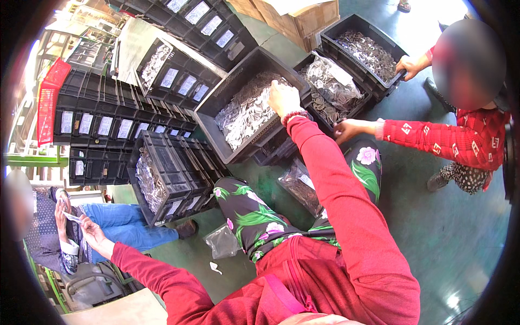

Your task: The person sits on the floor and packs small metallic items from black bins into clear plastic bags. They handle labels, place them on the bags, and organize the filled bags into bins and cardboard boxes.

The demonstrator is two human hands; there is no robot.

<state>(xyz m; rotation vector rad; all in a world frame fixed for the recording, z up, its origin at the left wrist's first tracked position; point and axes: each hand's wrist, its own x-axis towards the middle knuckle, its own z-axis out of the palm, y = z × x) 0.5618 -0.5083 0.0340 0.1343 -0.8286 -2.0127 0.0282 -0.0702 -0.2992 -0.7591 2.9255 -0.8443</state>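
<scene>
My left hand [96,239] reaches out to the far left, its fingers closed on a thin, flat silvery piece [72,217]. Close by that piece are the hands [62,208] of a seated person in blue jeans. My right hand [283,98], with a red bead bracelet at the wrist, is over the right side of a black plastic crate [223,150]. Many small flat metal pieces [244,116] fill the crate beneath it. My right fingers are bent down and partly hidden, so what they hold, if anything, does not show.
Labelled black crates [103,122] stand stacked at left and back. At right, a person in a red patterned sleeve [444,142] touches two more crates, one with a clear plastic bag [329,76]. Cardboard boxes [295,24] stand behind. An empty plastic bag [222,242] lies by my knee.
</scene>
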